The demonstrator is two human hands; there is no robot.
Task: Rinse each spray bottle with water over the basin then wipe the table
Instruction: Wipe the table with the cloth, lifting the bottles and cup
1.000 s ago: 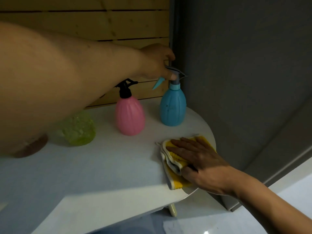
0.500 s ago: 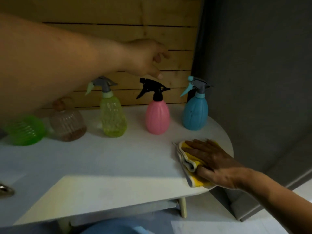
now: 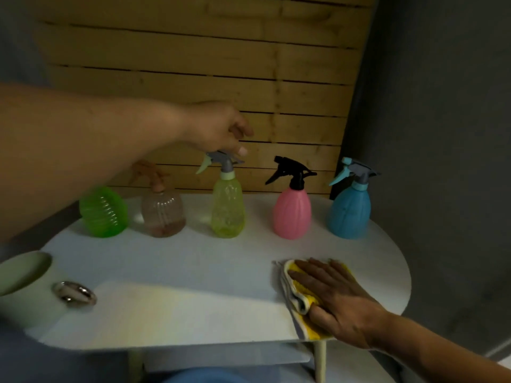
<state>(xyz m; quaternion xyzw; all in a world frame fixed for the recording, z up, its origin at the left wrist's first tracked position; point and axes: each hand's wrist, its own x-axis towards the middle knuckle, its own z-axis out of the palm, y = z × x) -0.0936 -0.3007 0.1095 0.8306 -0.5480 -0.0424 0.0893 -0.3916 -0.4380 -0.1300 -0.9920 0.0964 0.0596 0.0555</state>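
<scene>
Nearest the camera, a blue rounded shape (image 3: 204,375), probably the basin, peeks out below the front edge of the white desk (image 3: 171,313). At the desk's near left corner stands a pale green cup (image 3: 22,286), with a shiny metal ring-like piece (image 3: 74,292) just beside it on the desk. At the near right, the right hand (image 3: 331,297) lies flat on a folded yellow cloth (image 3: 302,297), its fingers (image 3: 309,269) straight and spread over the fabric while the thumb tucks against the cloth's near fold; the cloth sits at the desk's front right edge. Further back, five spray bottles stand upright in a row along the rear of the desk, each apart from its neighbours. From left to right these are a green ribbed bottle (image 3: 103,212), partly hidden by the left forearm, a clear brownish bottle (image 3: 163,214), a yellow-green bottle (image 3: 228,208) with a grey and mint trigger head, a pink bottle (image 3: 292,212) with a black trigger head, and a blue bottle (image 3: 349,212) with a grey and light blue head. The left hand (image 3: 218,128) reaches across above the row, its fingers loosely curled and pointing down, the tips at or just above the head of the yellow-green bottle; whether they touch it cannot be told. Behind everything rises a wooden slatted wall (image 3: 207,78), with a dark grey panel (image 3: 442,134) on the right.
</scene>
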